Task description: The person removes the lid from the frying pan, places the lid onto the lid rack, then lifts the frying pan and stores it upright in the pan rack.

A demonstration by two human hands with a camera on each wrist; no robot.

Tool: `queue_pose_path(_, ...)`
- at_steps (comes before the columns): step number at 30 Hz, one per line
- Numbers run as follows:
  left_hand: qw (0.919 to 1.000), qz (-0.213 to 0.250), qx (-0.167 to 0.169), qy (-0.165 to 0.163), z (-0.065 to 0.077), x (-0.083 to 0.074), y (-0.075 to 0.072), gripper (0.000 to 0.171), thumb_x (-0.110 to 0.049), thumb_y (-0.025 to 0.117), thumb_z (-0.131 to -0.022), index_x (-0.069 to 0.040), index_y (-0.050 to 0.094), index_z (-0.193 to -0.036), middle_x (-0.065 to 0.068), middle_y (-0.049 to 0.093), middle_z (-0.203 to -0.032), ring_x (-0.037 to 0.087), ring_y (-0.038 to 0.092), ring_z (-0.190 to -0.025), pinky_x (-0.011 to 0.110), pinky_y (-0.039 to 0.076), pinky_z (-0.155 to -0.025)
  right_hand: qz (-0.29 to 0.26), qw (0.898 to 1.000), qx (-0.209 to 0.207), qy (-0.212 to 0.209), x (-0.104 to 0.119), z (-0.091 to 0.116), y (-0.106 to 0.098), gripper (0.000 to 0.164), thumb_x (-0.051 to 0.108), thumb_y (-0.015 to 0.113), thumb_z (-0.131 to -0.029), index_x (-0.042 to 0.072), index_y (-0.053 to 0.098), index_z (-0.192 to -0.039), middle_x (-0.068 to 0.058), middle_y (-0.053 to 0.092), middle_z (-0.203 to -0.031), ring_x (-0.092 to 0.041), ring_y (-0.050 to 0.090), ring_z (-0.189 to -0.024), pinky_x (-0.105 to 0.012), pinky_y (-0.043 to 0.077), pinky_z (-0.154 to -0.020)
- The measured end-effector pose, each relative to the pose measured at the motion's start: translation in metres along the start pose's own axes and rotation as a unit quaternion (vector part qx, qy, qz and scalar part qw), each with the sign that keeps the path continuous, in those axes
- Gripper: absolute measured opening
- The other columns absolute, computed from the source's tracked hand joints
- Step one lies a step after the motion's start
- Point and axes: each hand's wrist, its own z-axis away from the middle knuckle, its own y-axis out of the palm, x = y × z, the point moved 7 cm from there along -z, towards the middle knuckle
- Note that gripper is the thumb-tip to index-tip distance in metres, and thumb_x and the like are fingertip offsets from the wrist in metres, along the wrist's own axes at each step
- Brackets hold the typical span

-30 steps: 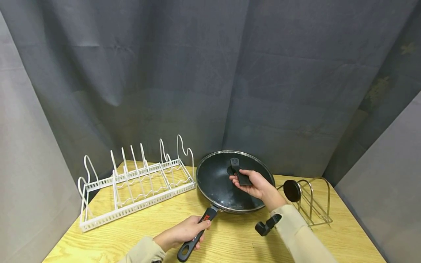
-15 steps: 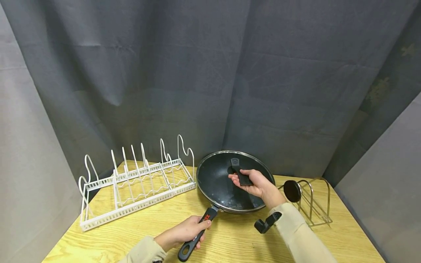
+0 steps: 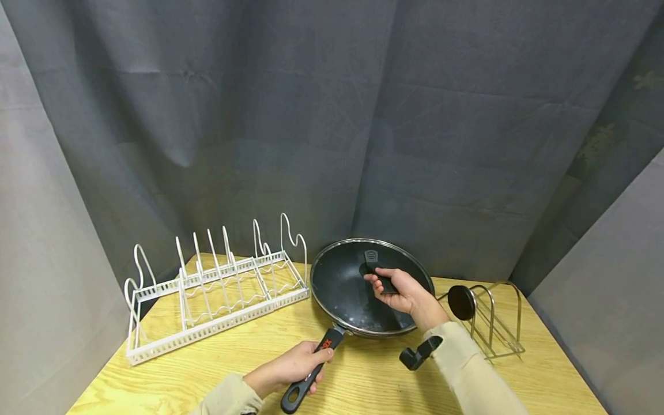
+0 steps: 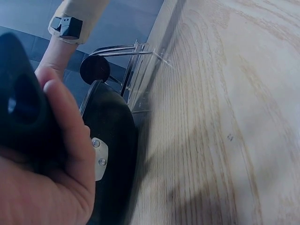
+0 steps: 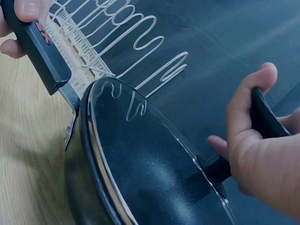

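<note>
Glass lid point(image 3: 342, 288) on wok point(image 4: 113, 126), likely stiff, slick, breakable, best held by lid handle point(image 3: 371, 259), gripped by fingers of right hand point(image 3: 403, 293), with pan handle point(image 3: 331, 337) clasped in left hand point(image 3: 294, 363).

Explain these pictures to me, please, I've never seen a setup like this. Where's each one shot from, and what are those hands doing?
There is no machine here, just a person's two bare hands. The wide picture comes from a camera worn on the head, looking forward and down. The two closer ones come from cameras on the wrists. The left hand grips the black handle of a dark pan. The right hand holds the black grip of the glass lid over the pan. Beneath is a wooden table. Left of the pan stands a white rack with upright wires; right of it is a smaller metal rack, with a dark disc at the end nearest the pan.
</note>
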Motion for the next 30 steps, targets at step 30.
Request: queue_pose_path(30, 1.0000, 0.003, -0.004, -0.005, -0.0023, 0.0028, -0.0010, 0.028, -0.027, 0.046, -0.099, 0.001, 0.053, -0.101, 0.002, 0.047, -0.055, 0.007, 0.046, -0.037, 0.020, 0.041, -0.037, -0.015, 1.000, 0.022, -0.011, -0.0018, -0.0042, 0.0009, 0.025, 0.014, 0.030, -0.104, 0.004, 0.050, -0.092, 0.002, 0.046, -0.065, -0.004, 0.041, -0.052, -0.013, 0.032, -0.049)
